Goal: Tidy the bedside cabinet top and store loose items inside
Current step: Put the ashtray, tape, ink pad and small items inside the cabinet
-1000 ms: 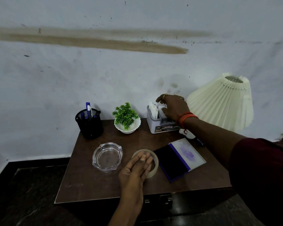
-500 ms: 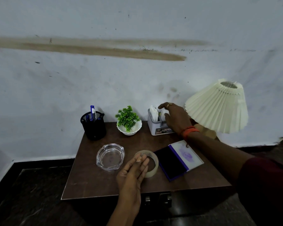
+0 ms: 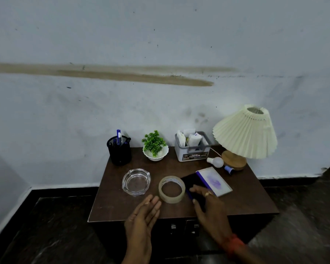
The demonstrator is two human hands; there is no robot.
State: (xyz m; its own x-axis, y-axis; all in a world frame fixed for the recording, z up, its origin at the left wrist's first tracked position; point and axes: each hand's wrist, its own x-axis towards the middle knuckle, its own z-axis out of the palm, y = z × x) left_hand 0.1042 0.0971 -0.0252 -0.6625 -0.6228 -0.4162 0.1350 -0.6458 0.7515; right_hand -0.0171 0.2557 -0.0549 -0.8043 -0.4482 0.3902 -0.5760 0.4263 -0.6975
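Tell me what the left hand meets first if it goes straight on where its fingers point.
Most likely the tape roll: the open left hand aims at its near edge, though depth is unclear.

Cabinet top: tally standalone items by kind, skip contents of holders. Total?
Pen holder: 1
Potted plant: 1
Grey box: 1
Lamp: 1
Light bulb: 1
Glass ashtray: 1
Tape roll: 1
Ink pad: 1
Blue-capped item: 1 (too small to identify)
Total: 9
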